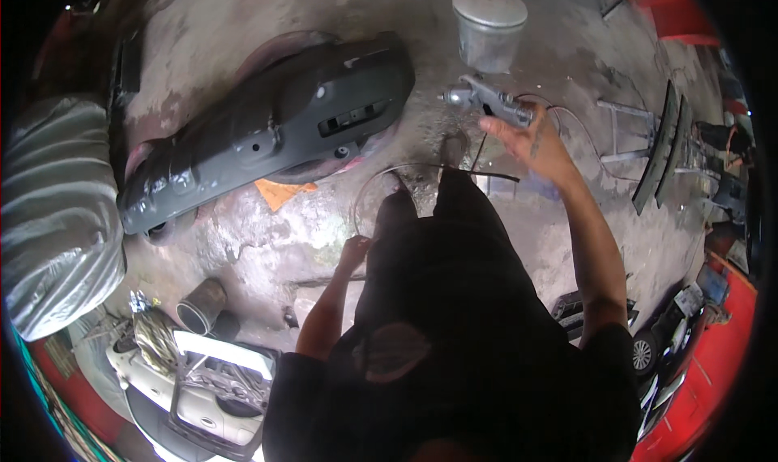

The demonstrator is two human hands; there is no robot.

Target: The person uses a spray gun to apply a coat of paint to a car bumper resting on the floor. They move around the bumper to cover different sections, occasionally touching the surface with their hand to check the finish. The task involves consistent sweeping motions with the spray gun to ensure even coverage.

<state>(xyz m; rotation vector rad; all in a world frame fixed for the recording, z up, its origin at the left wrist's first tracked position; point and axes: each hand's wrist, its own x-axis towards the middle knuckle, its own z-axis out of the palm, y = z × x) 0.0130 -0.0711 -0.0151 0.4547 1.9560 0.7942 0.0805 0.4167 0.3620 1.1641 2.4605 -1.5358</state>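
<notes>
My right hand (536, 143) is closed round the grip of a silver spray gun (478, 97), its nozzle pointing left. A round metal cup with a lid (491, 32) rises from the gun's far side. To the left of the nozzle lies a long dark grey car bumper (267, 134), set at a slant on rounded supports that are mostly hidden. My left hand (353, 254) hangs low beside my left leg, fingers curled at a thin dark hose (361, 190). This hose loops up and crosses in front of my legs toward the right.
An orange cloth (282, 193) lies under the bumper. Silver sheeting covers a bulky thing (61, 211) at left. A metal bucket (203, 304) and a pale car door or hatch (219, 397) are behind left. Dark curved strips (666, 150) rest on a metal stand (624, 130) at right.
</notes>
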